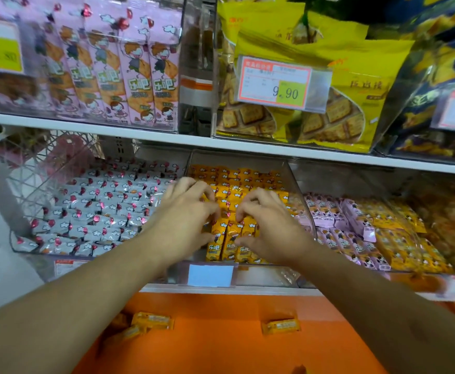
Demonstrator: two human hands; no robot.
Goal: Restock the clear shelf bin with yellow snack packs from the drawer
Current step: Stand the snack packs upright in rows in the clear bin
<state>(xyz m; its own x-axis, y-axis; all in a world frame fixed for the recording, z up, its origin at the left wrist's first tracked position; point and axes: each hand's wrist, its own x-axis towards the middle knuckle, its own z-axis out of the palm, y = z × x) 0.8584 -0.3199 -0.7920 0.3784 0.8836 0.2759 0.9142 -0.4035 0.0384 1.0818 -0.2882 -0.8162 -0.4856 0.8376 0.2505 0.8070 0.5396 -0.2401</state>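
Note:
A clear shelf bin (300, 190) on the lower shelf holds rows of small yellow snack packs (229, 238). Both my hands are inside it, over the front rows. My left hand (186, 220) has its fingers curled down onto the packs at the left of the bin. My right hand (268, 225) has its fingertips bent onto the packs at the right, thumb near the front row. Whether either hand grips a pack I cannot tell. Below, an orange drawer (221, 341) holds a few loose yellow packs (152, 321), one (280, 325) further right.
A clear bin of white and pink packs (94, 211) stands left of the yellow one, and a bin of lilac and yellow packs (356, 228) to the right. Above, the upper shelf (167, 136) carries pink boxes, yellow cracker bags and a 9.90 price tag (277, 83).

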